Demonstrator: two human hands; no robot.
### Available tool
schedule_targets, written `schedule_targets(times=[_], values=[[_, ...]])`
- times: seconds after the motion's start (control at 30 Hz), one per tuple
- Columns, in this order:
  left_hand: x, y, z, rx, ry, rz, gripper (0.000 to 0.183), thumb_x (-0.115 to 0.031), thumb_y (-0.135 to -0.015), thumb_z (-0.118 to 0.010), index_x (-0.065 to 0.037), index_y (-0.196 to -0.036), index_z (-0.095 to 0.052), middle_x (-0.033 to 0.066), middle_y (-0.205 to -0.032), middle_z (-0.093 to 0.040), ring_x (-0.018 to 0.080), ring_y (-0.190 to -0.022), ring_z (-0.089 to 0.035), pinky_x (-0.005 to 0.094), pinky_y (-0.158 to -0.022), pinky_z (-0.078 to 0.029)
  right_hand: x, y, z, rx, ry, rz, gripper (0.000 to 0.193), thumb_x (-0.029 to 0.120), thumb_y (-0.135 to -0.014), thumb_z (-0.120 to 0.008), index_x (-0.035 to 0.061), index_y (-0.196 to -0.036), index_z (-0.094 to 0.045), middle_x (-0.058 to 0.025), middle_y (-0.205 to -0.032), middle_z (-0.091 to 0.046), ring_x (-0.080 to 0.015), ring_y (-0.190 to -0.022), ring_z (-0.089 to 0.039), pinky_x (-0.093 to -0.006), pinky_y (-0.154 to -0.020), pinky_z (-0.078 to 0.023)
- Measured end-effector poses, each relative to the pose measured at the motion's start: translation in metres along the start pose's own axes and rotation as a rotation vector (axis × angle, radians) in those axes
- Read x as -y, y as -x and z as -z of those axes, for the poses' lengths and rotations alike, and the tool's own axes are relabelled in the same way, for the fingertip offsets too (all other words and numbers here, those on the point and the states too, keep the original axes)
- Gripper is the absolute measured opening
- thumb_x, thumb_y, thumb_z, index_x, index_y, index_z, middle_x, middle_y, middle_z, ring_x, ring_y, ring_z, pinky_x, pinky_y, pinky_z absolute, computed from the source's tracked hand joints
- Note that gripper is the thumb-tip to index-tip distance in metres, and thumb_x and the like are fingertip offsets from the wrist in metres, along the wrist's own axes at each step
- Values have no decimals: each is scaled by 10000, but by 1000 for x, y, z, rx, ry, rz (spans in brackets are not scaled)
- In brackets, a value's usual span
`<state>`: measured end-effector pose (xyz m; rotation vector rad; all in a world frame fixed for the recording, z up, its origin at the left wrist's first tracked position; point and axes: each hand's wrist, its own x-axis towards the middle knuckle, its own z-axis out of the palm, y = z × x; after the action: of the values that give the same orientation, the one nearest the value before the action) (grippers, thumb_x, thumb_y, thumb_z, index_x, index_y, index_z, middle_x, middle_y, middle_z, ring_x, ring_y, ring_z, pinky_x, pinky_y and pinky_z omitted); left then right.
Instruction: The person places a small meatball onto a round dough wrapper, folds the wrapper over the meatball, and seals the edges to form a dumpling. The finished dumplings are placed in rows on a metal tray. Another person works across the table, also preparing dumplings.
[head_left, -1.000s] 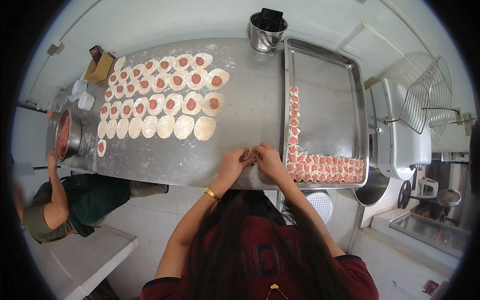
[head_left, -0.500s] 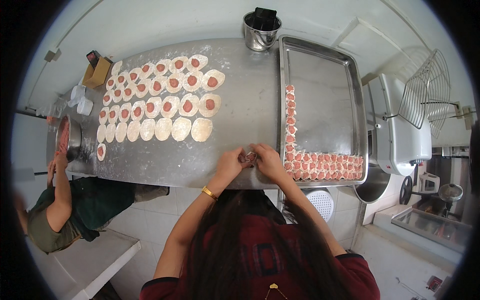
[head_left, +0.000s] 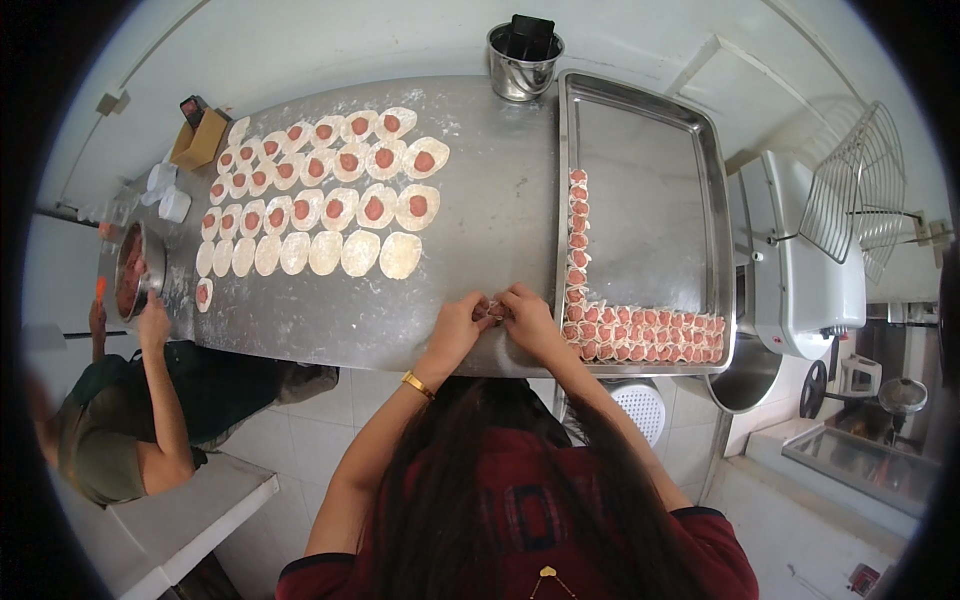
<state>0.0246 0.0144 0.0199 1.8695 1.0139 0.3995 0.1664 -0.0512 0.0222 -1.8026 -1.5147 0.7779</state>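
Hands (head_left: 495,322) over floured steel table (head_left: 500,200)

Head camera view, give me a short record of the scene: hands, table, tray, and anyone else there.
hands: left hand and right hand together pinch one small dumpling
table: steel, floured; rows of round wrappers, most topped with red filling
tray: folded dumplings in an L along its left and near sides
other person: seated at left, hand on a bowl of red filling

White tiled floor (head_left: 300,440) under steel table (head_left: 500,200), pale walls (head_left: 330,40).
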Motion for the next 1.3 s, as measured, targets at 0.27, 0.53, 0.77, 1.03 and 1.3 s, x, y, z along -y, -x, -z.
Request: schedule_targets(times=[0.27,0.53,0.77,1.03,1.3], values=[[1,0,-2,-34,-62,-33,221,-36,-695,-703,1,-864,-566,139,-746,-630,256,-691,-642,337,-612,-491,-6,-1,4,-61,56,70,333,-74,-653,-533,26,-966,-591,-143,-945,-567,-348,-875,-572,-409,-744,-470],[-2,-1,-1,-59,-87,9,227,-44,-692,-701,-8,-884,-586,146,-770,-639,263,-707,-646,336,-629,-499,-10,-8,0,-90,23,124,357,-47,-658,-556,53,-999,-596,-136,-949,-565,-347,-861,-574,-404,-729,-473],[-3,-4,-1,-96,-96,-15,243,-50,-691,-701,-12,-906,-594,150,-800,-634,260,-740,-642,334,-640,-503,-12,-10,2,-66,1,97,322,-25,-667,-574,54,-978,-591,-150,-912,-546,-368,-853,-559,-426,-733,-463],[2,-5,0,-73,-74,-90,316,11,-679,-694,-13,-978,-595,149,-909,-625,254,-792,-641,316,-705,-523,-9,-11,-1,-40,60,92,244,2,-695,-578,47,-935,-595,-136,-874,-553,-348,-823,-568,-410,-712,-464],[15,-46,62,-180,-14,-52,193,10,-712,-645,-3,-902,-610,157,-827,-619,273,-727,-632,317,-642,-503,1,-15,3,49,-8,-2,194,39,-708,-576,43,-901,-596,-132,-843,-545,-338,-802,-563,-412,-707,-460]])
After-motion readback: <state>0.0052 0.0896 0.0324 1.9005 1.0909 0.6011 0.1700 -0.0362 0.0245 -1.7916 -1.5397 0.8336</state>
